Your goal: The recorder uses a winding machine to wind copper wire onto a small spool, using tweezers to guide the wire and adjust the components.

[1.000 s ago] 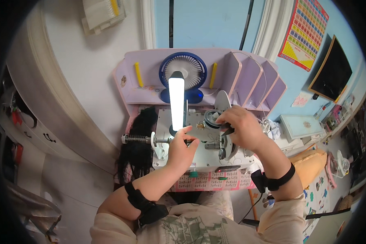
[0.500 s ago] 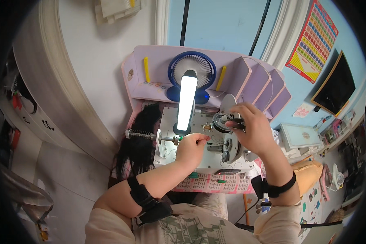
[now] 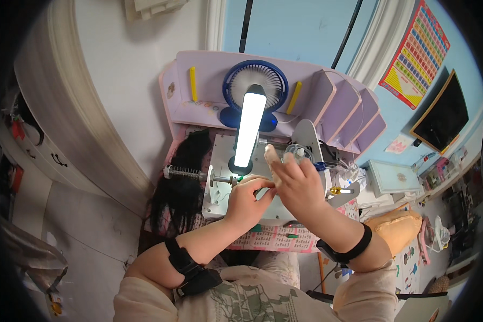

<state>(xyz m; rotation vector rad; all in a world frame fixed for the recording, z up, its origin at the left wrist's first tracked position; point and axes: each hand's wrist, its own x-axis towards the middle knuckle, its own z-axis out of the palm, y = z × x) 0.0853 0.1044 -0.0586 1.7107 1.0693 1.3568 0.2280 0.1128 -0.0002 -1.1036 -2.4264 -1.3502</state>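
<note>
My left hand (image 3: 248, 199) pinches thumb against fingers over a small white machine (image 3: 220, 153); whatever lies in the pinch is too small to make out. Right beside it, my right hand (image 3: 298, 185) has its thumb side against the left fingertips. Its index finger points up and the other fingers bend; anything in its palm is hidden. Left of my left hand, a metal shaft with a spring (image 3: 187, 172) sticks out of the machine. Beyond my right hand are a clear spool (image 3: 300, 152) and a white disc (image 3: 306, 131). A bright lamp (image 3: 250, 129) stands over the machine.
A bundle of long black hair (image 3: 180, 188) lies left of the machine. A blue fan (image 3: 255, 88) stands on the lilac shelf unit (image 3: 204, 75) behind. At the right are a brass-coloured fitting (image 3: 337, 190) and a pale blue box (image 3: 394, 177). A pink printed sheet (image 3: 273, 239) covers the front edge.
My right hand has come down and left from the spool to my left hand. The dark tool in its fingers is no longer visible there. My left hand stays in nearly the same place.
</note>
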